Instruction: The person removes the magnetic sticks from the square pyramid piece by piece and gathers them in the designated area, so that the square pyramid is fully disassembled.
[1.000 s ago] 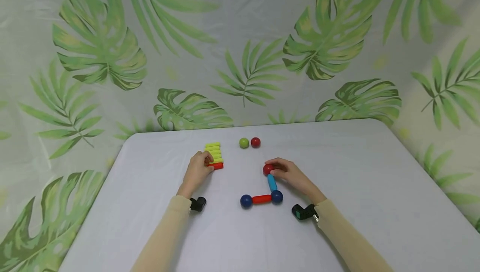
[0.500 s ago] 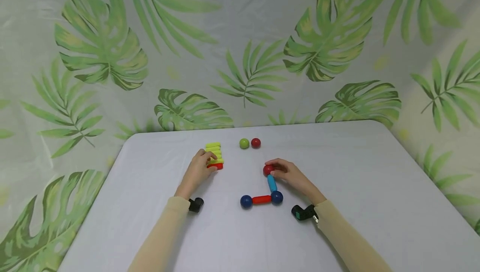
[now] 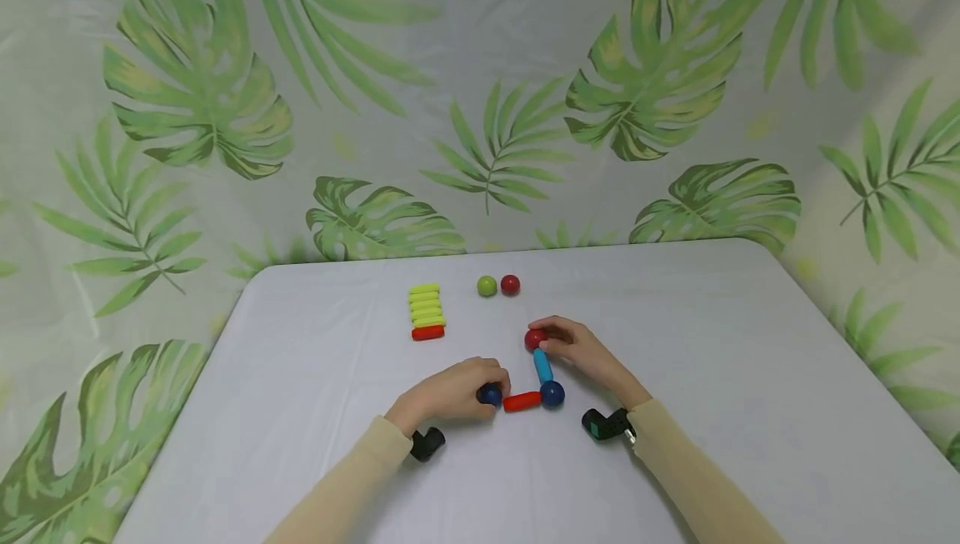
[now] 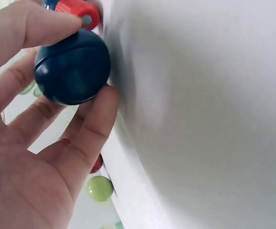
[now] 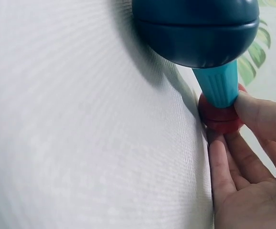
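My left hand (image 3: 453,390) holds a dark blue ball (image 4: 73,69) between thumb and fingers, low over the table. Beside that ball lies a red rod (image 3: 522,401), its grey-centred end face showing in the left wrist view. The rod's other end meets a second dark blue ball (image 3: 552,395). From there a light blue rod (image 3: 543,366) runs away to a red ball (image 3: 535,339). My right hand (image 3: 573,346) pinches this red ball, thumb on one side and fingers on the other. In the right wrist view the second blue ball (image 5: 195,33) stands large in front.
Several yellow rods (image 3: 426,304) lie in a row at the back left, with a red rod (image 3: 428,332) at the near end. A green ball (image 3: 487,286) and another red ball (image 3: 510,284) sit near the back edge of the white table (image 3: 675,302).
My left hand has left the row of rods, come nearer and to the right, and taken hold of the left dark blue ball. My right hand stays on its red ball.
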The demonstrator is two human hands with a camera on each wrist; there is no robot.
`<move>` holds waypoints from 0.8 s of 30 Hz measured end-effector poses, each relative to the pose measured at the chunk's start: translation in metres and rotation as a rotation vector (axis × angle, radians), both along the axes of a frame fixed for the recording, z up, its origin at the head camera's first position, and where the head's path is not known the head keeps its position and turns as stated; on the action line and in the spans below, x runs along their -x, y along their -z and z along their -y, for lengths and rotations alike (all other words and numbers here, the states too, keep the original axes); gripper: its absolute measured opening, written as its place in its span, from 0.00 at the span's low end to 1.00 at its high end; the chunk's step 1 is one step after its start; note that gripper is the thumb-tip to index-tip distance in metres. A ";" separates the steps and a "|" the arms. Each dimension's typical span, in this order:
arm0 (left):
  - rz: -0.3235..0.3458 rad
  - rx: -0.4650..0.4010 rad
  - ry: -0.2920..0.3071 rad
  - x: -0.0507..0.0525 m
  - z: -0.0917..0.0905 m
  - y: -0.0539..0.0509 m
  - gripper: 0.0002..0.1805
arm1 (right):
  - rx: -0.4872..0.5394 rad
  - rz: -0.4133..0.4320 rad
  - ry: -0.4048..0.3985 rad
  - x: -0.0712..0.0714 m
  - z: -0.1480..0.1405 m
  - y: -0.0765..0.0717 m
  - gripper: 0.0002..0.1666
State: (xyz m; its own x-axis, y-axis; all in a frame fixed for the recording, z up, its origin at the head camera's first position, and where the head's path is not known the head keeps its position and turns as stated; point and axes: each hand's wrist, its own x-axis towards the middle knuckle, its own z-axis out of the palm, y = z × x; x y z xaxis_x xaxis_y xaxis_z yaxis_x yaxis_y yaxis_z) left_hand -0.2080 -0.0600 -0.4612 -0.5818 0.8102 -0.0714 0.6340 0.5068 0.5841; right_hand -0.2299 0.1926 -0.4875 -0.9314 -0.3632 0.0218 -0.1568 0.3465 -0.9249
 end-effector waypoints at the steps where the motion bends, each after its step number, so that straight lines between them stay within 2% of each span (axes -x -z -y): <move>1: 0.004 -0.014 -0.010 0.002 0.000 -0.001 0.09 | -0.003 -0.001 -0.001 0.000 0.000 0.000 0.20; 3: 0.023 -0.064 -0.070 0.009 0.001 -0.003 0.10 | -0.008 0.001 0.000 0.001 -0.001 -0.001 0.20; 4: 0.038 -0.103 -0.123 0.014 0.001 -0.004 0.11 | -0.010 0.005 0.008 0.001 -0.001 -0.001 0.20; 6: 0.063 -0.210 -0.258 0.026 0.000 -0.004 0.13 | -0.016 0.003 0.011 0.002 -0.002 -0.002 0.20; 10: 0.043 -0.411 -0.519 0.056 -0.011 -0.002 0.16 | -0.013 0.006 0.010 0.003 -0.003 -0.002 0.21; 12: 0.025 -0.464 -0.612 0.068 -0.018 0.000 0.16 | -0.001 0.010 0.002 0.002 -0.002 -0.003 0.21; 14: 0.021 -0.481 -0.687 0.078 -0.025 0.003 0.16 | 0.005 0.014 -0.003 0.000 -0.001 -0.006 0.21; 16: 0.029 -0.472 -0.748 0.086 -0.031 0.006 0.15 | 0.010 0.012 -0.011 -0.004 0.001 -0.013 0.21; 19: 0.032 -0.447 -0.796 0.092 -0.037 0.009 0.15 | 0.009 0.011 -0.020 -0.010 0.004 -0.025 0.20; 24: 0.020 -0.423 -0.814 0.092 -0.039 0.010 0.16 | 0.002 0.016 -0.022 -0.016 0.006 -0.034 0.21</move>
